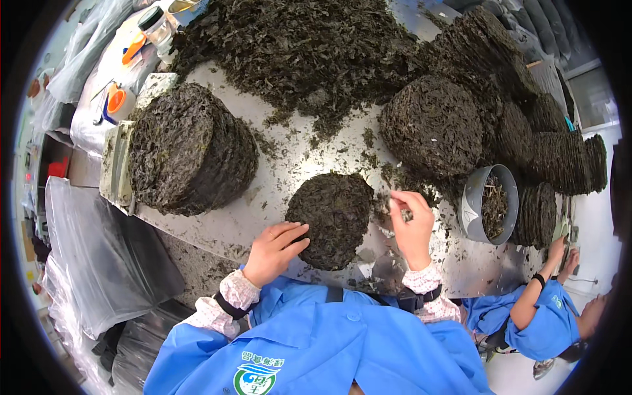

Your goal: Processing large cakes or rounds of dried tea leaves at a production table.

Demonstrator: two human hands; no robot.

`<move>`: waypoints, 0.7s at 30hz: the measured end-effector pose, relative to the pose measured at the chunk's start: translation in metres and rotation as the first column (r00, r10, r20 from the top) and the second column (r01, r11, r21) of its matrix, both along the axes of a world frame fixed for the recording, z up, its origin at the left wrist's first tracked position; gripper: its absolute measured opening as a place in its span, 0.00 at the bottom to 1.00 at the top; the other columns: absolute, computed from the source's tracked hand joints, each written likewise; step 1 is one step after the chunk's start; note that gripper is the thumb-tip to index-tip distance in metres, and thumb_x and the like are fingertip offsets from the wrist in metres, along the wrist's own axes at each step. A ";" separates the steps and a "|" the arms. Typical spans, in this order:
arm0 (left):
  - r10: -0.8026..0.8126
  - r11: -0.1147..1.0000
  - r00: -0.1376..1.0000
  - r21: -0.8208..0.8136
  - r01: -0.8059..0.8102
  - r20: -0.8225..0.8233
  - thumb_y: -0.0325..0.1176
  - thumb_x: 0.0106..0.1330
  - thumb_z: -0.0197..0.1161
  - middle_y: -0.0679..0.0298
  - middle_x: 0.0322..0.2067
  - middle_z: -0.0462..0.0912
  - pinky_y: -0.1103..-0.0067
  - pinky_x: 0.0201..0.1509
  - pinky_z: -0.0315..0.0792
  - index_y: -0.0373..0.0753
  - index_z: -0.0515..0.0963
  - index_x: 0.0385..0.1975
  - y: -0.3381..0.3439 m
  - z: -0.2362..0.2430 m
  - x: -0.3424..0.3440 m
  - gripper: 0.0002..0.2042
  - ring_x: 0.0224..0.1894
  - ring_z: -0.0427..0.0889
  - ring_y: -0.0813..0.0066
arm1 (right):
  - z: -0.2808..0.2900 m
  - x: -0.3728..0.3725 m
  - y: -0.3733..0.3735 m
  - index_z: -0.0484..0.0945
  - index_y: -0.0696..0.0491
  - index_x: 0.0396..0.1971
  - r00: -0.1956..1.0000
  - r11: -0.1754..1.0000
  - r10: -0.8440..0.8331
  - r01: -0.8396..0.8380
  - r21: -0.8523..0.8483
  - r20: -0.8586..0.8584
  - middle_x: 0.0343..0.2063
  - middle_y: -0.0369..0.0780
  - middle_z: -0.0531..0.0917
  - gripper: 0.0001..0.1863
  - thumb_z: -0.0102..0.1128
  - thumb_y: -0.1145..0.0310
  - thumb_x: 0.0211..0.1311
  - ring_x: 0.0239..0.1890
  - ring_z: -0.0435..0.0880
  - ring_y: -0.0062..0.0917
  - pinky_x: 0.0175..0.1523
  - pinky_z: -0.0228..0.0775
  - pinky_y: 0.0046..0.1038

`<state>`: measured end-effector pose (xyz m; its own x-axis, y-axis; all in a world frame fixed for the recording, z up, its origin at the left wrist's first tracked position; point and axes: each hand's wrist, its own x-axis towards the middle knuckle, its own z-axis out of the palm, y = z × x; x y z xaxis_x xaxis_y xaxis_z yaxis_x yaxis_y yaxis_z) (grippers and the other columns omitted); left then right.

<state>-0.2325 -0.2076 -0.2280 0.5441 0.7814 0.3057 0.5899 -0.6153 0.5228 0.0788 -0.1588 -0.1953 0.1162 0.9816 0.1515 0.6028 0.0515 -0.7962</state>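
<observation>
A round dark sheet of dried seaweed (329, 220) lies on the steel table (276, 257) in front of me. My left hand (276, 247) rests at its lower left edge, fingers slightly bent and apart, touching it without gripping. Just off the sheet's right side, my right hand (411, 224) is raised with thumb and fingers curled together; whatever may be between the fingertips is too small to make out. A thick stack of seaweed discs (187, 148) stands to the left, and another (431, 125) sits at the back right.
Loose seaweed (303, 46) is heaped at the back. A grey pot (474, 204) of scraps stands right, beside more stacks (559, 161). Jars (158, 33) and orange-handled items (135, 46) sit back left. Plastic bags (102, 257) lie left. A co-worker (540, 316) works at the lower right.
</observation>
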 end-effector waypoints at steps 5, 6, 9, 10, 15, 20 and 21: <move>0.000 1.000 1.000 0.009 0.000 0.020 0.24 0.49 0.63 0.62 0.56 0.82 0.65 0.57 0.78 0.41 0.82 0.44 0.002 -0.001 0.001 0.19 0.58 0.80 0.59 | -0.031 0.048 -0.034 0.71 0.60 0.62 0.917 0.960 -0.267 0.227 0.161 0.296 0.61 0.54 0.74 0.26 0.64 0.66 0.68 0.62 0.74 0.46 0.64 0.69 0.37; 0.005 1.000 1.000 0.008 -0.005 0.023 0.23 0.49 0.63 0.62 0.56 0.82 0.65 0.57 0.79 0.41 0.83 0.44 0.002 -0.001 0.003 0.19 0.58 0.80 0.59 | -0.042 0.060 -0.038 0.61 0.62 0.69 0.892 0.959 -0.283 0.268 0.092 0.352 0.67 0.59 0.65 0.34 0.60 0.60 0.72 0.68 0.66 0.52 0.72 0.59 0.43; 0.014 1.000 0.999 0.004 -0.014 0.033 0.22 0.49 0.63 0.63 0.55 0.82 0.67 0.57 0.79 0.40 0.83 0.43 0.003 0.004 0.006 0.18 0.58 0.80 0.60 | -0.056 0.057 -0.036 0.57 0.63 0.72 0.864 0.954 -0.292 0.291 0.066 0.411 0.70 0.61 0.61 0.39 0.57 0.52 0.72 0.73 0.60 0.53 0.77 0.48 0.45; 0.014 1.000 0.999 0.006 -0.014 0.031 0.22 0.49 0.63 0.63 0.55 0.82 0.67 0.57 0.79 0.40 0.83 0.43 0.002 0.008 0.007 0.18 0.58 0.80 0.60 | -0.052 0.050 -0.032 0.56 0.65 0.72 0.904 0.979 -0.184 0.202 -0.006 0.386 0.71 0.61 0.59 0.43 0.56 0.47 0.72 0.75 0.57 0.53 0.78 0.46 0.45; 0.325 0.943 0.908 -0.021 -0.331 0.263 0.17 0.52 0.64 0.55 0.43 0.86 0.70 0.50 0.80 0.35 0.82 0.42 0.004 0.053 0.005 0.16 0.46 0.86 0.57 | -0.029 0.030 -0.021 0.64 0.60 0.69 0.984 0.995 -0.014 -0.004 0.101 0.180 0.69 0.54 0.67 0.37 0.65 0.56 0.67 0.72 0.63 0.49 0.76 0.53 0.43; 0.660 0.714 0.352 -0.407 -0.570 0.664 0.21 0.70 0.59 0.62 0.43 0.83 0.77 0.48 0.76 0.29 0.75 0.56 0.016 0.128 -0.044 0.16 0.44 0.82 0.76 | -0.052 0.050 -0.017 0.63 0.61 0.69 0.943 0.979 -0.199 0.182 0.090 0.266 0.68 0.55 0.67 0.39 0.69 0.60 0.64 0.71 0.65 0.48 0.74 0.55 0.43; 0.537 0.765 0.236 -0.350 -0.541 0.810 0.22 0.72 0.59 0.64 0.45 0.81 0.78 0.49 0.75 0.27 0.72 0.59 0.026 0.156 -0.053 0.17 0.46 0.79 0.79 | -0.045 0.058 -0.023 0.62 0.61 0.70 0.961 0.983 -0.182 0.175 0.055 0.208 0.68 0.55 0.66 0.41 0.70 0.61 0.63 0.71 0.65 0.48 0.74 0.55 0.42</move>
<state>-0.2854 -0.1818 -0.0720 -0.5409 0.7815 0.3109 0.0495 -0.3395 0.9393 0.1364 -0.1816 -0.2405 0.2507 0.9413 0.2259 0.7592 -0.0464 -0.6492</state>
